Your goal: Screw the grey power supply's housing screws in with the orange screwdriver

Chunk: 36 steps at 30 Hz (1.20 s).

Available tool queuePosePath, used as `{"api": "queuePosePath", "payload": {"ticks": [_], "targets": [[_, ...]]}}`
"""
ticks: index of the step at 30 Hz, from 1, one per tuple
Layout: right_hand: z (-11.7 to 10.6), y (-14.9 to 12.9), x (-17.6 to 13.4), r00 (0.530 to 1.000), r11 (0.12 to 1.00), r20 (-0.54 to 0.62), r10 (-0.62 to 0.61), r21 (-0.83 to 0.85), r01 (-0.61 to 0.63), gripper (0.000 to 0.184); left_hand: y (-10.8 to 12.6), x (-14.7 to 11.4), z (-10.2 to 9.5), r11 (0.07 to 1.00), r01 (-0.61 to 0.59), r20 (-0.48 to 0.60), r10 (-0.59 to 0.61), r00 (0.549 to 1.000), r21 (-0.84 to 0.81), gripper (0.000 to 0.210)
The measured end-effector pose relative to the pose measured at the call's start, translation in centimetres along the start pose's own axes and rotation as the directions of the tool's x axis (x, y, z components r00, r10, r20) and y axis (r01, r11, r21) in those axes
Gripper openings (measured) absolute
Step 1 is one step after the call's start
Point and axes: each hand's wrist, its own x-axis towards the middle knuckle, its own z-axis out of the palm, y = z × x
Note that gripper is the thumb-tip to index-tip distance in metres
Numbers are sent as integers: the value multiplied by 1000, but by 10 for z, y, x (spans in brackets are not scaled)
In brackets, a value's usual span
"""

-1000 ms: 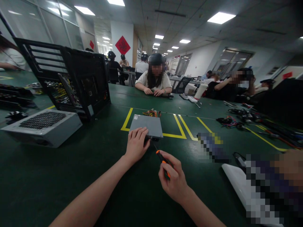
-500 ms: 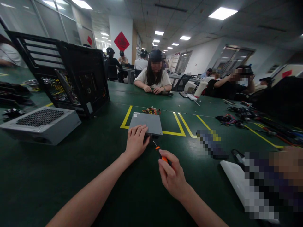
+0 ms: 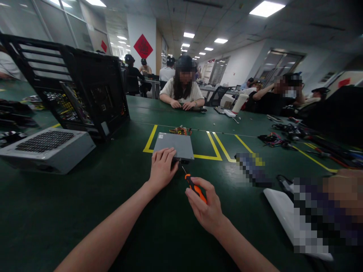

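A flat grey computer power supply (image 3: 181, 145) lies on the green table, with a bundle of coloured cables (image 3: 181, 130) at its far side. My left hand (image 3: 163, 166) grips its near left corner, fingers over the top and thumb at the near face. In my right hand (image 3: 208, 206) is an orange-and-black screwdriver (image 3: 195, 187), held between thumb and fingers. Its thin shaft points up and left at the near face of the power supply, close to the socket. Whether the tip touches the casing, I cannot tell.
To the left stand a black computer case (image 3: 93, 90) and a larger grey power supply (image 3: 53, 151) with a fan grille. Yellow tape (image 3: 208, 157) marks the table. Cables (image 3: 272, 139) and a white object (image 3: 283, 211) lie at right. A person (image 3: 181, 88) sits opposite.
My right fingers have shifted on the screwdriver, and more of its orange handle shows. My left hand keeps its place on the power supply. The view has shifted slightly.
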Motion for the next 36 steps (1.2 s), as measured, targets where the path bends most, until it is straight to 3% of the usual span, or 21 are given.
{"api": "queuePosePath", "payload": {"ticks": [13,21,26,30,36], "targets": [[0,0,0,1000,998,-20,10,57,-9,41,1,0,0,1000,3,6,-3,1000,13,33],[1,-1,0,1000,991,-7,30,129,-29,54,0,0,1,1000,4,10,-4,1000,-3,34],[-1,-4,3,996,996,-53,78,44,-76,53,0,0,-1,1000,2,12,-2,1000,-6,34],[-1,-5,1,993,992,-75,96,84,-90,58,1,0,-2,1000,1,8,-1,1000,-11,33],[2,-1,6,989,987,-14,144,-75,-145,35,0,0,0,1000,-4,-8,4,1000,-10,32]]}}
